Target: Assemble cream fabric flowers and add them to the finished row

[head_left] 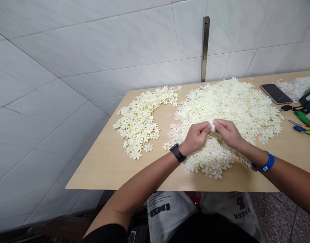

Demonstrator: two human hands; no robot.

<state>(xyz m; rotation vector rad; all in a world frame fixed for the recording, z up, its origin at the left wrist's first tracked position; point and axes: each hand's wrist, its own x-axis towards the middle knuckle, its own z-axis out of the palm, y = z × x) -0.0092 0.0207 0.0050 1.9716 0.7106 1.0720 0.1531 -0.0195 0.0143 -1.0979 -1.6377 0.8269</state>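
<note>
Both my hands meet over a large heap of white artificial flowers (228, 101) with pale yellow centres. My left hand (197, 136), below a black wristband, is closed with thumb and fingers pinched together. Opposite it, my right hand (228, 133) is closed in the same kind of pinch, with a blue band on that wrist. Between the fingertips shows a small white artificial flower (213, 127), mostly hidden by the fingers. To the left of the hands, a smaller curved pile of the same flowers (142, 121) lies on the tan table (101, 168).
At the right lie a phone (276, 93), green-handled scissors (305, 118) and a smaller tool with blue and yellow handles (303, 129). Small white pieces (298, 87) are heaped behind them. A metal bracket (204, 49) is fixed to the tiled wall (106, 44) behind the table.
</note>
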